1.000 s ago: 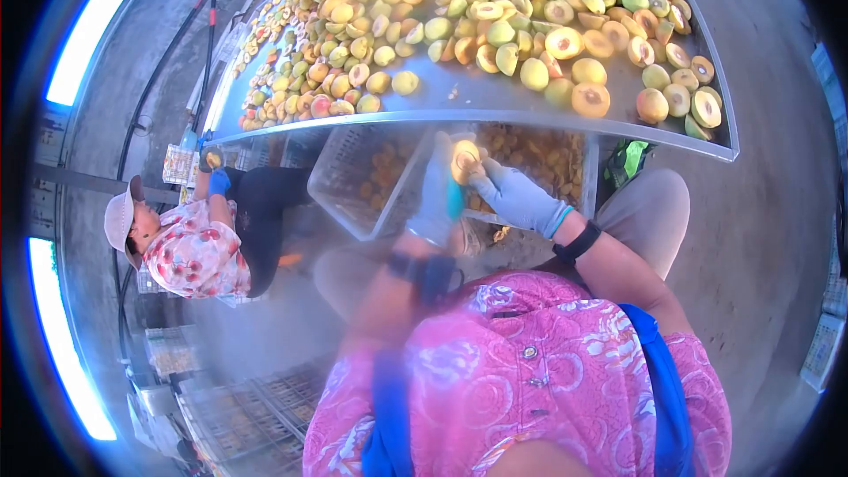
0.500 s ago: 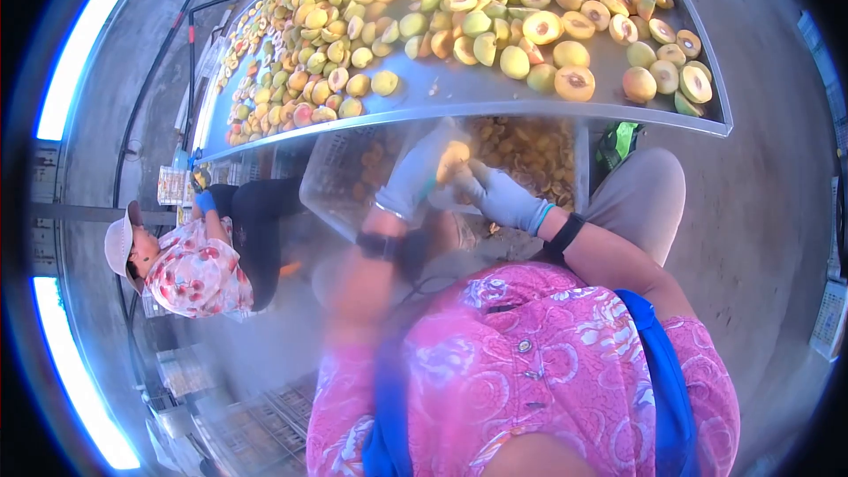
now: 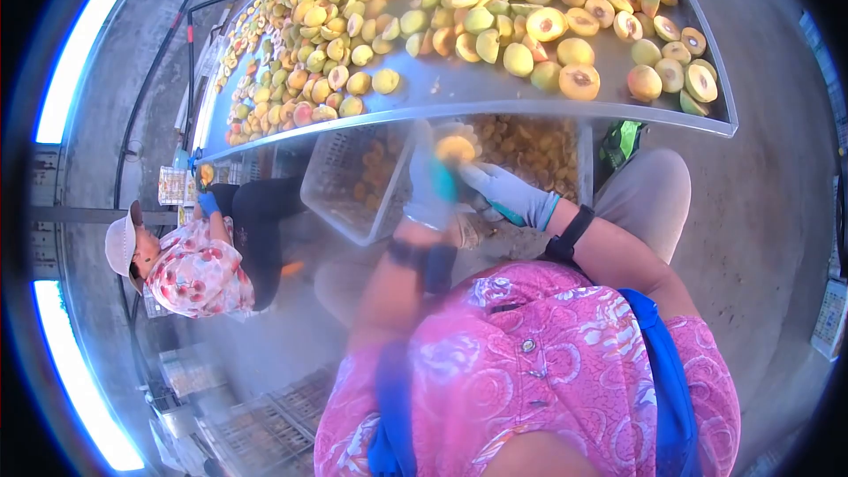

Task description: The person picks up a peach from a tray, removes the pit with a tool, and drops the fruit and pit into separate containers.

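My left hand (image 3: 430, 185), in a pale glove and blurred, grips a yellow peach half (image 3: 455, 150) with its cut side up, just below the table's front edge. Close at its right is my right hand (image 3: 512, 197), also gloved. Its fingers are curled near the fruit, and whatever they hold is hidden. Many halved peaches (image 3: 578, 81), some with brown pit centres, lie on the metal table (image 3: 424, 88) above my hands.
Below the table edge stand a plastic crate (image 3: 346, 223) of fruit pieces and a second crate (image 3: 583, 163) with more pieces. A green bag (image 3: 624, 140) is by my right knee. A co-worker (image 3: 196, 269) sits at the left. Crates (image 3: 269, 415) stand at lower left.
My left hand has turned more upright, so the peach half's cut face now shows. My right hand has shifted slightly right and down. The co-worker's hands now hold up a yellow fruit.
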{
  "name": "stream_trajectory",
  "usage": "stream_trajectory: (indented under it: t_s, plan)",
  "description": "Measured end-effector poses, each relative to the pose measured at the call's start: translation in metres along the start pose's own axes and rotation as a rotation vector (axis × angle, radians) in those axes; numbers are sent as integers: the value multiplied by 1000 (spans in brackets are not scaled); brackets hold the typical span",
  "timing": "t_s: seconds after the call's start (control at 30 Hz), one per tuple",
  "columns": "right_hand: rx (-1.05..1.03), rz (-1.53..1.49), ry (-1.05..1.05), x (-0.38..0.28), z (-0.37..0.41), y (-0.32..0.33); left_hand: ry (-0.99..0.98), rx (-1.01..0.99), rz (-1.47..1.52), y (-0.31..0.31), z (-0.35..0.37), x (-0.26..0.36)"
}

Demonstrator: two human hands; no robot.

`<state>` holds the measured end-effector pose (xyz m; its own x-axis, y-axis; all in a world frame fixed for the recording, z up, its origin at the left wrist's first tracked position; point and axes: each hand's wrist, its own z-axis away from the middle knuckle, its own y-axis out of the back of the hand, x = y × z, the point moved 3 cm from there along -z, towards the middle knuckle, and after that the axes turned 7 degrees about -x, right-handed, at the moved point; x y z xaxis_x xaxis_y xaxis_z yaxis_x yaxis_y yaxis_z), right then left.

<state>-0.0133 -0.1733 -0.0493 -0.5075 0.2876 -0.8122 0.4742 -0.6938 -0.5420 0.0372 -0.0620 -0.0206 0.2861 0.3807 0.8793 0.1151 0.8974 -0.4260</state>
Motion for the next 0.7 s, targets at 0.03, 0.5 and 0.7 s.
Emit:
stream_trajectory:
  t_s: [0.03,0.5,0.7]
  plan:
    - [0,-6,-3,-2,2,-5,6,0,-10,-1,2,1]
    - [136,13,68,2,-4,-11,-212,62,-330,6,-1,-8]
    - [-140,-324,-101,4,2,-4,-18,-79,-275,10,-5,4]
